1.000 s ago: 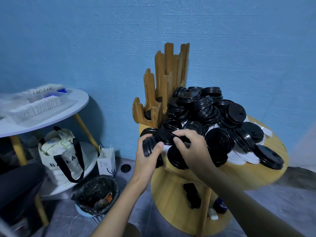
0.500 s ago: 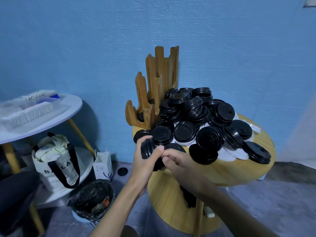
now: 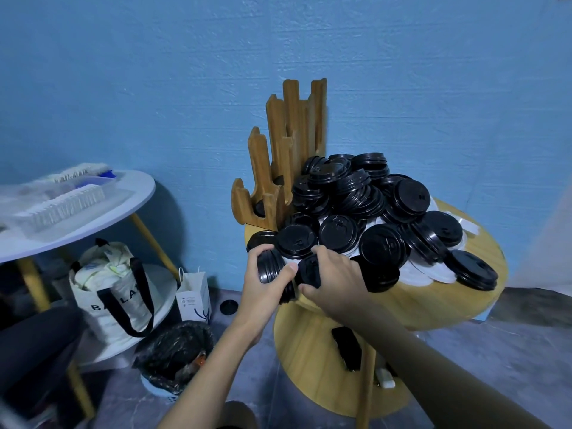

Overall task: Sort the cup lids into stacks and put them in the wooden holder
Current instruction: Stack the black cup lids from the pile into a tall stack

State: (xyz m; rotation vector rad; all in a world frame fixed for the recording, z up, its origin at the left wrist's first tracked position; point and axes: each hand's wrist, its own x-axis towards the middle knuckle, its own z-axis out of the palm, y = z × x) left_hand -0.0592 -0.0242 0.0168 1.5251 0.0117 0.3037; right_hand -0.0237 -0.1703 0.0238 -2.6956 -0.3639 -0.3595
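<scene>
Early days, by my reckoning — the left hand (image 3: 263,292) has its grip curled round a small lid stack (image 3: 270,269) before the wooden holder (image 3: 278,168), the right hand (image 3: 337,274) pinches another lid (image 3: 310,271), and the heap (image 3: 356,196) beside the holder is unsorted.

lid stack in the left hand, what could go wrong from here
1. The left hand grips the lid stack on edge at the table rim; a loose grip could drop lids to the floor, where one stray lid already lies.
2. The right hand pinches a single lid beside the heaped pile; a nudge could slide lids off.
</scene>
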